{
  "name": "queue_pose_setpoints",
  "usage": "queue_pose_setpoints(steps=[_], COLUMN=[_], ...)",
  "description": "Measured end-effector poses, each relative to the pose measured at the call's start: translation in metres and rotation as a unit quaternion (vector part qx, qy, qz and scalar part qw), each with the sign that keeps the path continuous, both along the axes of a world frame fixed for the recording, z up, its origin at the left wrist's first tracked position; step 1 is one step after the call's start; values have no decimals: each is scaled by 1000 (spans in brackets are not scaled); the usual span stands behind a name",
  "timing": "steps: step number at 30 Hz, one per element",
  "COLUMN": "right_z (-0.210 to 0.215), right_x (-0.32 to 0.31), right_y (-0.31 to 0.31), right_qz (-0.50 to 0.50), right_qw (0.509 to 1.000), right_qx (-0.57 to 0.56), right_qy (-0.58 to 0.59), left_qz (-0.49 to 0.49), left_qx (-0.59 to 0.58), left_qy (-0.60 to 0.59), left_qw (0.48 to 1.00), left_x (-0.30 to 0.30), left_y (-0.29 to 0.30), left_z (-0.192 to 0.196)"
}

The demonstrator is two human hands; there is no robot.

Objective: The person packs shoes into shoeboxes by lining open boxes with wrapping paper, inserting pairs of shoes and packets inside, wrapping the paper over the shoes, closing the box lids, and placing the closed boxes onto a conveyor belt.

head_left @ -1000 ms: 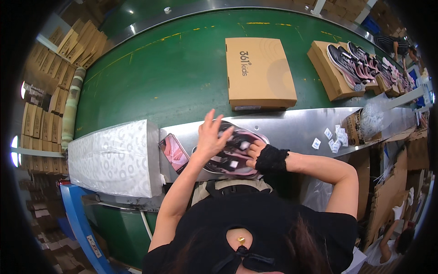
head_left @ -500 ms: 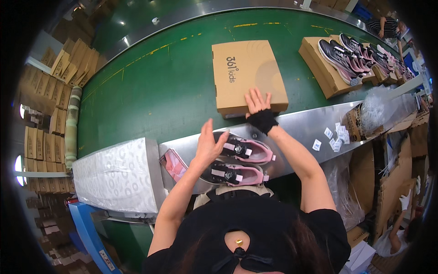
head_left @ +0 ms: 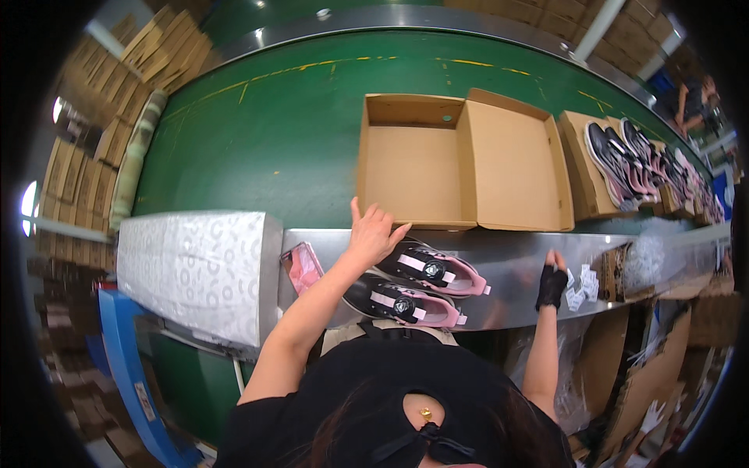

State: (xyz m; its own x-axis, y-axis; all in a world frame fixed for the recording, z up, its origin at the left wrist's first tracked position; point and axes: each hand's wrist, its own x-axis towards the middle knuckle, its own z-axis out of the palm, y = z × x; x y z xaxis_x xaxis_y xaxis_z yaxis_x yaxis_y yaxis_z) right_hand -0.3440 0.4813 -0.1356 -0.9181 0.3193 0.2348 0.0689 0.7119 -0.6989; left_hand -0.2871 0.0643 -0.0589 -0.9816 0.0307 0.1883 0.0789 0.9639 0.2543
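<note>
An open cardboard shoebox [head_left: 413, 175] lies on the green belt, its lid [head_left: 515, 168] folded out to the right. My left hand [head_left: 373, 236] is at the box's near left corner, thumb and fingers apart, touching its front edge. Below that hand, on the metal ledge, lies a pair of black and pink children's shoes [head_left: 429, 269], side by side. My right hand [head_left: 553, 282], in a black fingerless glove, hovers over the ledge beside small white packets [head_left: 581, 288]. Its fingers are curled together; anything between them is hidden.
Left on the ledge stands a stack of white patterned wrapping paper [head_left: 195, 277], beside a pink-lined pouch or small box [head_left: 300, 269]. More shoes [head_left: 620, 164] sit on closed boxes at right. A cardboard carton [head_left: 616, 273] with clear plastic is beyond the packets. Boxes [head_left: 74, 175] are stacked far left.
The shoebox, closed before, now stands open with its lid turned to the right. My right hand has left the box and come down beside the packets. My left hand has reached the box's corner.
</note>
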Motion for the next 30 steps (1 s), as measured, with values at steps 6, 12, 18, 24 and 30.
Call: queue_pose_setpoints(steps=[6, 12, 18, 24, 30], right_z=[-28, 23, 100, 85, 75], right_x=[76, 52, -7, -19, 3], right_y=[-10, -55, -179, -258, -278], right_qz=[-28, 100, 320, 524, 557], right_qw=[973, 990, 915, 844, 786], right_qx=[201, 98, -233, 91, 252], right_qy=[-110, 37, 75, 69, -92], left_qz=[33, 220, 525, 581, 608], left_qx=[171, 244, -16, 24, -26], left_qy=[190, 203, 95, -43, 72], left_qw=[966, 923, 846, 813, 791], left_x=[33, 100, 207, 256, 254], left_y=[-10, -96, -201, -237, -255], left_z=[0, -1, -13, -1, 11])
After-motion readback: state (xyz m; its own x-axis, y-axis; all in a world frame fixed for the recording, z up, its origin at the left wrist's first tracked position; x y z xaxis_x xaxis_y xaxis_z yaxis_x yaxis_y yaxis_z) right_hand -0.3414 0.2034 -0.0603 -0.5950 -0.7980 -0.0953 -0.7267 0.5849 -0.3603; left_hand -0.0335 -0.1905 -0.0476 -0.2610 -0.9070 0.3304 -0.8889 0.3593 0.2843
